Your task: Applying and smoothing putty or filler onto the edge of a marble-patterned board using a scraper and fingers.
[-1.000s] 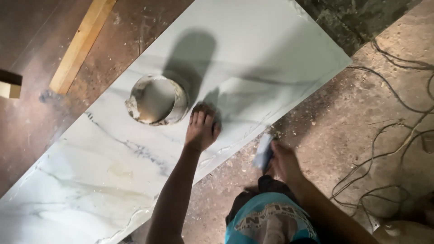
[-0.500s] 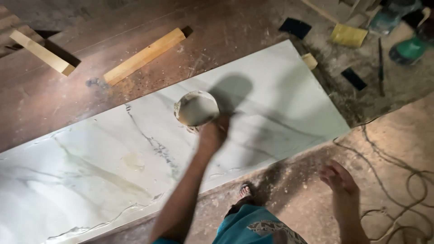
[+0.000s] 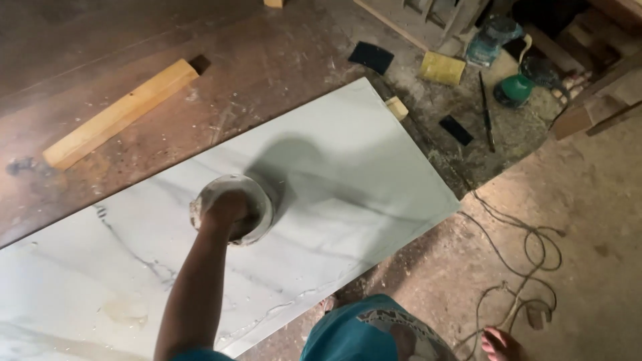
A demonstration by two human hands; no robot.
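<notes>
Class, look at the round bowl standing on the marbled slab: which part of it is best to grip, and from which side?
Probably the rim of the bowl, from above on its right side: it stands upright and open, and the left hand already covers the near-left part. The slab beside it is bare there.

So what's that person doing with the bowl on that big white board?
A person is reaching their left hand into a round, crusty bowl that sits on a big white marble-look slab. The slab lies on a dusty floor. The right hand hangs low by the tangled cable, holding nothing visible. A wooden block and sponges lie nearby.
</notes>
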